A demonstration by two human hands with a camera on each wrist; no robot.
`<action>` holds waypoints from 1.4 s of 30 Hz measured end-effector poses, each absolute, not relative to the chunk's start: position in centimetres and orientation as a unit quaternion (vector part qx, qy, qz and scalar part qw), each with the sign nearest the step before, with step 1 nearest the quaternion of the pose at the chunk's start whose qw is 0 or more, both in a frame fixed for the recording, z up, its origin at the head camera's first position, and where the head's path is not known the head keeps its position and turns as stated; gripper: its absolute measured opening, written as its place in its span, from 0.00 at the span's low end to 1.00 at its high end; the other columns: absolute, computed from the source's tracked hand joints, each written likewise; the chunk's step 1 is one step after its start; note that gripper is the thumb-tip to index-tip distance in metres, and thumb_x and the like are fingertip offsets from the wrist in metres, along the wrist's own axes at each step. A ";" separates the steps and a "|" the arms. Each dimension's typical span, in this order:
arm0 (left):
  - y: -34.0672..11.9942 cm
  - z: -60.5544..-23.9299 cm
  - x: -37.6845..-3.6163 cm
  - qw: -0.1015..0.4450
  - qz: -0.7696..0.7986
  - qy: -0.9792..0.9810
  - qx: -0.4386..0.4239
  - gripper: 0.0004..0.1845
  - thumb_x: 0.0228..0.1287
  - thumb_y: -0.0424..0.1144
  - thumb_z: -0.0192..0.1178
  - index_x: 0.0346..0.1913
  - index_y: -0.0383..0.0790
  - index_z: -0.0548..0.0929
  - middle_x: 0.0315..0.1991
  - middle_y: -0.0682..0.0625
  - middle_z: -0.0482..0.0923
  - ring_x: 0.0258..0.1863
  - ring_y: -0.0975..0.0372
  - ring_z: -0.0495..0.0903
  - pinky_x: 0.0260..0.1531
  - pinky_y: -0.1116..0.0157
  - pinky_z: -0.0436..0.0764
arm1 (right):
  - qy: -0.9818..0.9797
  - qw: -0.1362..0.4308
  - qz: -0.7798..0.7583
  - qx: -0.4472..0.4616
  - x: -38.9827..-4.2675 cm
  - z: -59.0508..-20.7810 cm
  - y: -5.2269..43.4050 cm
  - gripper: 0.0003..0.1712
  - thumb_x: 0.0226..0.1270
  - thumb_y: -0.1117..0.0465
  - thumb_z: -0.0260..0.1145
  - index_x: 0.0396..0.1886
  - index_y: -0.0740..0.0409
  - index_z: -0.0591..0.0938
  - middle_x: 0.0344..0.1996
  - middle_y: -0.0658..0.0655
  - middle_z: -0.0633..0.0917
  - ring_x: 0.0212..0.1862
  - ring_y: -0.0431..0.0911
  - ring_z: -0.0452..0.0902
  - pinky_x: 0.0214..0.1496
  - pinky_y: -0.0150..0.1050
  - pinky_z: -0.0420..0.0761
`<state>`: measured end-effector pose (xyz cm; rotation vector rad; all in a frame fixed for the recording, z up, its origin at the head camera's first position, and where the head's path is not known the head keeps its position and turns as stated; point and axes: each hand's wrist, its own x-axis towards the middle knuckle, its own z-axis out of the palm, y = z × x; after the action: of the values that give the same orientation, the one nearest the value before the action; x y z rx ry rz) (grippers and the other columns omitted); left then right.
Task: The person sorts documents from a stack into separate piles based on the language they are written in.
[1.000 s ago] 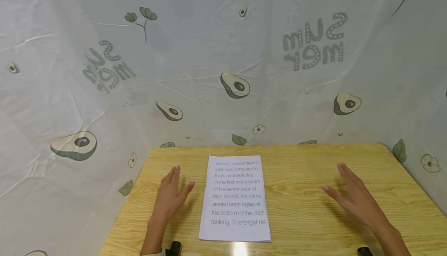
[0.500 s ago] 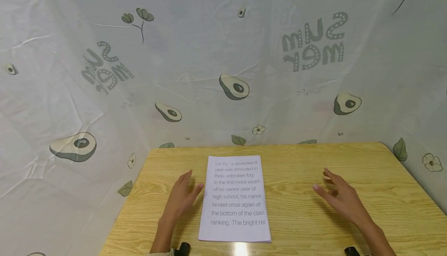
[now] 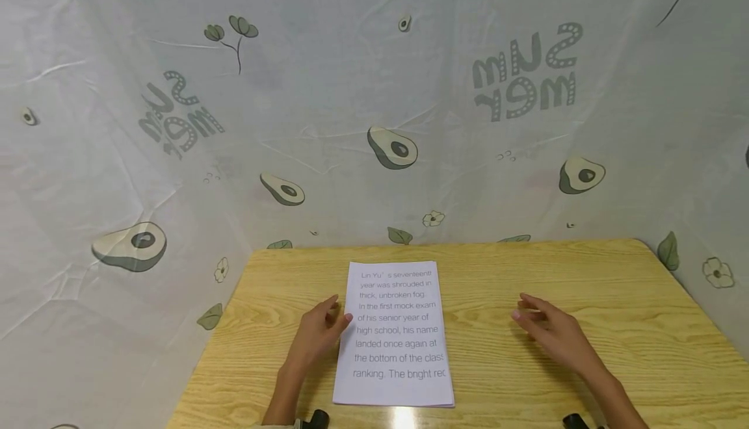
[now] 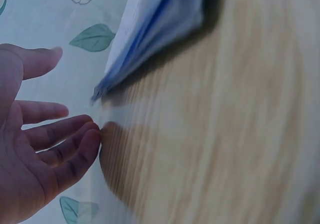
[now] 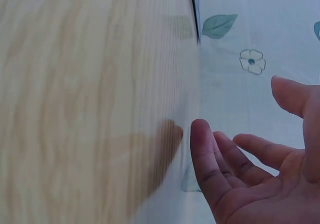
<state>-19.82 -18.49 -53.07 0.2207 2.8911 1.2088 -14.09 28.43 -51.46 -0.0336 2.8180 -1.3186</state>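
- Printed sheet lies flat at table centre; reads "Lin Yu's seventeenth year was shrouded in thick, unbroken fog"; line ends cut off.
- Left hand relaxed, fingers loose, at sheet's left edge.
- Right hand spread, empty, well apart.
- Backdrop: mirrored "SUMMER".
- Wrist views blurred.

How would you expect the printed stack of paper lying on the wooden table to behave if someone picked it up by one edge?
The stack of paper looks thin, several sheets lying flat, so it would probably droop when lifted by one edge. The sheets seem loose at the corner in the left wrist view, so they might fan apart. The table looks smooth, so a push from the left hand would likely slide it.
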 end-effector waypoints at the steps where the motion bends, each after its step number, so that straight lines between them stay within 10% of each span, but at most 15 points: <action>1: -18.3 -53.1 -19.8 0.002 0.388 0.919 0.073 0.36 0.75 0.50 0.67 0.75 0.30 0.75 0.63 0.35 0.85 0.54 0.48 0.88 0.53 0.50 0.88 | 0.904 0.019 -0.428 -0.011 -14.1 -51.5 28.3 0.41 0.85 0.46 0.61 0.81 0.71 0.66 0.69 0.76 0.78 0.59 0.65 0.85 0.39 0.33 0.88; 9: -16.7 -53.2 -19.8 0.009 0.395 0.914 0.090 0.33 0.75 0.46 0.68 0.75 0.32 0.75 0.59 0.38 0.88 0.45 0.58 0.86 0.39 0.68 0.83 | 0.896 0.035 -0.442 -0.013 -14.2 -51.8 27.9 0.40 0.85 0.47 0.61 0.81 0.71 0.65 0.68 0.75 0.79 0.59 0.63 0.85 0.41 0.33 0.90; 42: -8.5 -53.7 -20.7 0.024 0.480 0.870 0.108 0.29 0.74 0.37 0.68 0.72 0.27 0.77 0.57 0.36 0.85 0.37 0.64 0.83 0.27 0.73 0.82 | 0.879 0.054 -0.474 -0.003 -14.7 -51.6 25.9 0.38 0.79 0.56 0.69 0.76 0.78 0.69 0.60 0.72 0.84 0.54 0.56 0.88 0.40 0.35 0.90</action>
<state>-20.68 -8.54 -53.68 0.3330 2.6933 1.4848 -14.66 25.93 -51.55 -0.0105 2.6704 -1.4409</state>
